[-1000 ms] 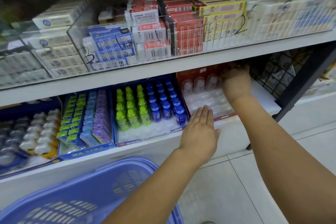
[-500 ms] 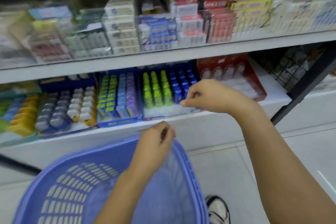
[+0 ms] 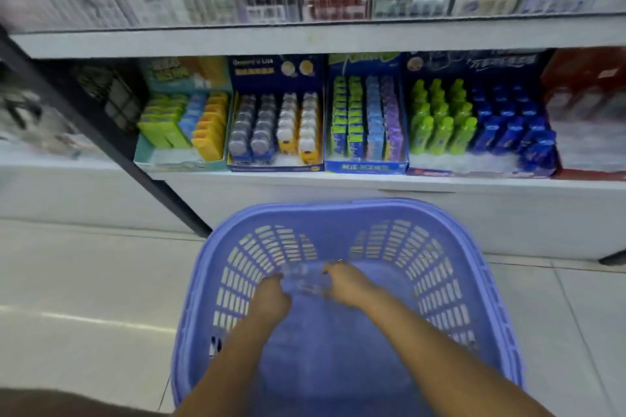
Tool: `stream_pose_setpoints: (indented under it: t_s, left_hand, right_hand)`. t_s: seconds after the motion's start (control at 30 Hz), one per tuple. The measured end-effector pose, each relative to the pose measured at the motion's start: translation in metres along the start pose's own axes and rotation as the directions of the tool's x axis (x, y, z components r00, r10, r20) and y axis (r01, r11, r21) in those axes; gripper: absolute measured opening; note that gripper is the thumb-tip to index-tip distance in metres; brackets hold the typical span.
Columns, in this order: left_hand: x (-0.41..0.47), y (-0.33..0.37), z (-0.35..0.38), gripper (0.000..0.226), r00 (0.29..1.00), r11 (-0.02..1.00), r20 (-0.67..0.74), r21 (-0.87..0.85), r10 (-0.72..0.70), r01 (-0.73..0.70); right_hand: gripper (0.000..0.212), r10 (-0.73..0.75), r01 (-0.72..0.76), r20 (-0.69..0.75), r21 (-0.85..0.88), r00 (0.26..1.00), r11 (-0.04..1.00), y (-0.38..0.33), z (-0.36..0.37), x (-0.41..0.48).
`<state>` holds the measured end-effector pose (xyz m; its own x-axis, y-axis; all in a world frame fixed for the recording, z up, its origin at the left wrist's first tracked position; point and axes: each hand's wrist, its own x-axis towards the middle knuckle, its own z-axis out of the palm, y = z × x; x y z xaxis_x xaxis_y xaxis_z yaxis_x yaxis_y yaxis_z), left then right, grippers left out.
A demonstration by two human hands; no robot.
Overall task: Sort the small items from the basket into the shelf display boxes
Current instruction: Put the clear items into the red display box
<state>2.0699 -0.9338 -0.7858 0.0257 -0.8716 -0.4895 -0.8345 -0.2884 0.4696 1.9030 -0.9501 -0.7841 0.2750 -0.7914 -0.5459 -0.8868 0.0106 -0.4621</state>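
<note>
A blue-violet slotted plastic basket (image 3: 474, 281) stands on the floor below the shelf. Both my hands reach down inside it. My left hand (image 3: 272, 294) and my right hand (image 3: 349, 284) lie on either side of a blurred clear plastic item (image 3: 305, 281) at the basket bottom, fingers curled toward it. Whether they grip it is hard to tell through the blur. On the lower shelf stand display boxes: one with green and blue bottles (image 3: 481, 125), one with green, blue and purple packs (image 3: 366, 122), one with round-capped items (image 3: 276, 129) and a teal one (image 3: 183, 125).
A red display box (image 3: 589, 118) sits at the far right of the lower shelf. The upper shelf (image 3: 338, 34) holds clear bins of boxed goods. A black slanted shelf post (image 3: 111, 145) runs down to the tiled floor (image 3: 84, 281) left of the basket.
Both hands came away from the shelf and dropped into the basket. The view swung left and down, so the basket now fills the lower middle.
</note>
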Motion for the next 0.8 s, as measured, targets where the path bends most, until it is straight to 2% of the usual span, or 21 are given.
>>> stream_pose_setpoints:
  t_s: [0.17,0.4,0.47,0.57,0.67,0.8]
  left_hand:
    - [0.026,-0.010,0.019,0.046,0.995,0.994,0.002,-0.035,0.102,-0.102]
    - [0.052,-0.028,0.049,0.047,0.990,0.992,-0.075,-0.020,0.123,-0.124]
    - [0.054,-0.028,0.054,0.048,0.982,0.995,-0.162,-0.017,0.097,-0.101]
    - [0.056,-0.027,0.061,0.050,0.967,0.991,-0.226,0.086,0.118,-0.101]
    - [0.057,-0.027,0.064,0.036,0.976,0.987,-0.185,0.133,0.114,-0.090]
    - [0.052,-0.031,0.064,0.027,0.995,1.000,-0.103,-0.017,0.005,-0.007]
  right_hand:
    - [0.039,0.061,-0.061,-0.041,0.019,0.997,0.998,0.004,0.045,0.033]
    - [0.046,0.082,-0.093,-0.081,-0.141,0.993,0.986,0.006,0.062,0.063]
    - [0.043,0.097,-0.099,-0.034,-0.061,0.995,0.993,0.006,0.052,0.061]
    - [0.016,0.088,-0.092,0.037,0.116,0.995,0.989,0.010,0.028,0.054]
    - [0.023,0.074,-0.084,0.048,0.259,0.996,0.962,0.011,-0.001,0.038]
    - [0.025,-0.010,-0.017,0.080,0.336,0.997,0.942,0.008,-0.036,0.010]
